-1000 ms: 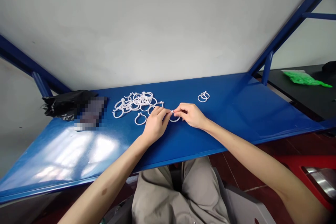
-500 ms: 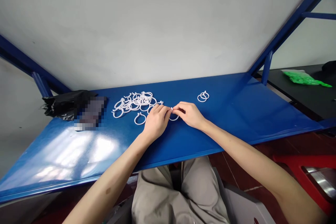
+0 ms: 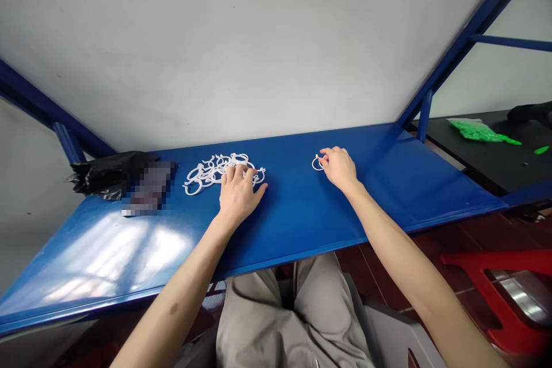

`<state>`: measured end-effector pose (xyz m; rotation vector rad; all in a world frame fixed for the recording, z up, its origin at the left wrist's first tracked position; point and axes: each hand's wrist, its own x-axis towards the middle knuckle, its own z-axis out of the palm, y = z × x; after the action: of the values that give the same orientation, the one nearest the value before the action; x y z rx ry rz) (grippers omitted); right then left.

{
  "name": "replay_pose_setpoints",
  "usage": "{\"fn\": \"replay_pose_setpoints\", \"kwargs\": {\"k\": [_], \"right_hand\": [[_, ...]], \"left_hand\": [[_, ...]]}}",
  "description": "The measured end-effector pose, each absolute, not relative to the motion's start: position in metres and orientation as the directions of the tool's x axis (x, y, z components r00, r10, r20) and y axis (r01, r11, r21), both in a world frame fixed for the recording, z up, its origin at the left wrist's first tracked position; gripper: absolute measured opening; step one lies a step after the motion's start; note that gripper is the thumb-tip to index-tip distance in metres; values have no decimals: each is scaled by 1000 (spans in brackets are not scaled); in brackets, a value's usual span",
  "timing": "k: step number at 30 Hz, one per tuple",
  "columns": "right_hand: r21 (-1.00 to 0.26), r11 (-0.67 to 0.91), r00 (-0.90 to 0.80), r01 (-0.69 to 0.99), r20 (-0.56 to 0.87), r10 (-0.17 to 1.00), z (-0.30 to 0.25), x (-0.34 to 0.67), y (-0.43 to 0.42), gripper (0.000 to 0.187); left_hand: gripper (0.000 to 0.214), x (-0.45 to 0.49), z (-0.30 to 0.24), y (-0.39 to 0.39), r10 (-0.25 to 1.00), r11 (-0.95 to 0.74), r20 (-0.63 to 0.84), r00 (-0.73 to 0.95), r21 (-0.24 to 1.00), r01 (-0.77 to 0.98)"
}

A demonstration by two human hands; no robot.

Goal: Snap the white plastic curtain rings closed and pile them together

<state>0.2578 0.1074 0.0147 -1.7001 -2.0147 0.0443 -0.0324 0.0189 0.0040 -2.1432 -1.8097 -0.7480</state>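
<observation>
At eleven o'clock, the left hand (image 3: 237, 192) is spreading, unclenched, over white rings (image 3: 209, 172); at one o'clock, the right hand (image 3: 340, 167) is touching another ring (image 3: 314, 167), its grip unclear.

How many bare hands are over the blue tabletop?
2. The left hand is over the white ring pile; the right hand partly covers a white ring farther right. Both show plainly.

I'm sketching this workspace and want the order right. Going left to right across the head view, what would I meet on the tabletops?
Crumpled black plastic bag → heap of thin white rings → thin white ring at the right fingertips → bare right hand → bright green packet → small green piece.
</observation>
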Motion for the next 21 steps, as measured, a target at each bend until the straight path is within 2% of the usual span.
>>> {"fn": "replay_pose_setpoints", "kwargs": {"k": [3, 7, 12, 15, 18, 21], "right_hand": [[-328, 193, -65, 925, 364, 929, 16, 257, 107, 26], [-341, 220, -78, 914, 384, 920, 18, 251, 103, 26], [-369, 330, -167, 869, 410, 897, 16, 242, 100, 23], [-402, 406, -228, 821, 421, 878, 16, 236, 96, 22], [-430, 489, -314, 759, 416, 853, 17, 227, 90, 20], [-483, 597, -440, 640, 407, 801, 19, 216, 79, 20]], "left_hand": [[26, -28, 5, 16, 877, -192, 472, 94, 165, 967], [25, -29, 9, 15, 871, -164, 487, 66, 161, 973], [24, -36, 9, 15, 892, -152, 439, 111, 59, 987], [25, -34, 8, 14, 902, -168, 411, 132, 52, 984], [29, -29, 11, 12, 878, -183, 466, 105, 124, 975], [31, -25, 19, 10, 846, -264, 531, 44, 346, 901]]}}
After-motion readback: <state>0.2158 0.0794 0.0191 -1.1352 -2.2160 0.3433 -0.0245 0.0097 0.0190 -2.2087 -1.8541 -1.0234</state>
